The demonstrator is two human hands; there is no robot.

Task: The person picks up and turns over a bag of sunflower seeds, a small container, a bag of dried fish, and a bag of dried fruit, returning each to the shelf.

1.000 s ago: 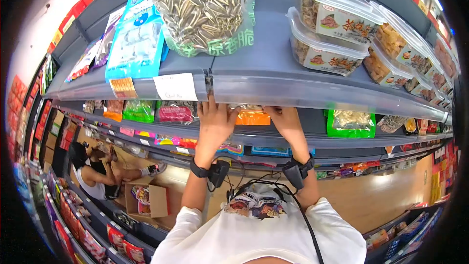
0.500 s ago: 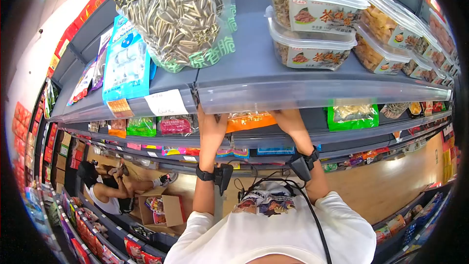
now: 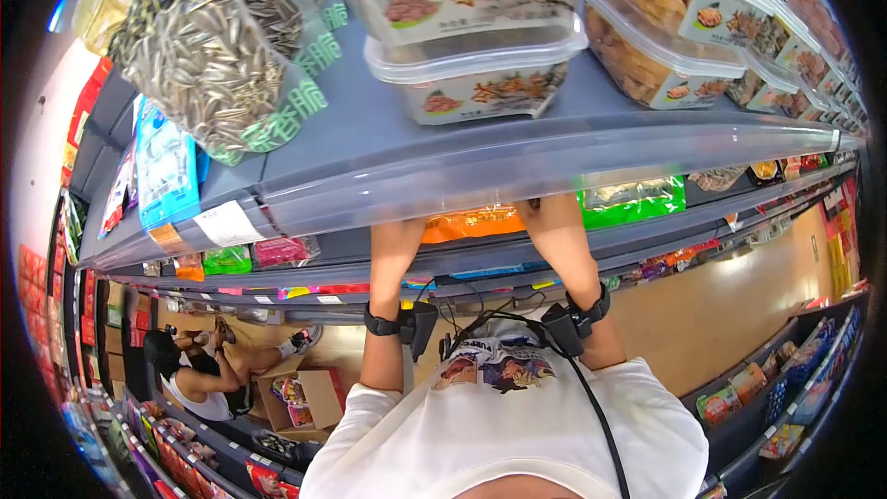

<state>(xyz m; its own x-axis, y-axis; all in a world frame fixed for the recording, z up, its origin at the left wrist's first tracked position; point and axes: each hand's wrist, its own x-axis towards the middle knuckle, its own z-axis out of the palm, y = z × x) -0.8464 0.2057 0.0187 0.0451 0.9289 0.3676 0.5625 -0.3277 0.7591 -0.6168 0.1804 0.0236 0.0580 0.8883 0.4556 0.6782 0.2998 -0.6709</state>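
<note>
Both hands reach under the upper shelf's clear front strip point(image 3: 480, 166), toward the shelf below. Between them lies an orange package point(image 3: 473, 223). My left hand point(image 3: 397, 238) is at its left end and my right hand point(image 3: 551, 218) at its right end. The strip and shelf edge hide the fingers of both hands, so their grip cannot be made out. A green package point(image 3: 632, 202) lies just right of my right hand. Left of my left hand are a pink package point(image 3: 285, 250) and a small green one point(image 3: 227, 260).
Overhead, the upper shelf holds bags of sunflower seeds point(image 3: 208, 55), a blue package point(image 3: 166, 166) and stacked plastic tubs point(image 3: 476, 83). Another person point(image 3: 199, 374) sits on the floor at lower left beside an open cardboard box point(image 3: 323, 397). More stocked shelves stand at lower right.
The view has shifted closer to the shelf, so the seed bags and tubs appear further left. My hands remain at the orange package, with my right hand now beside the green package.
</note>
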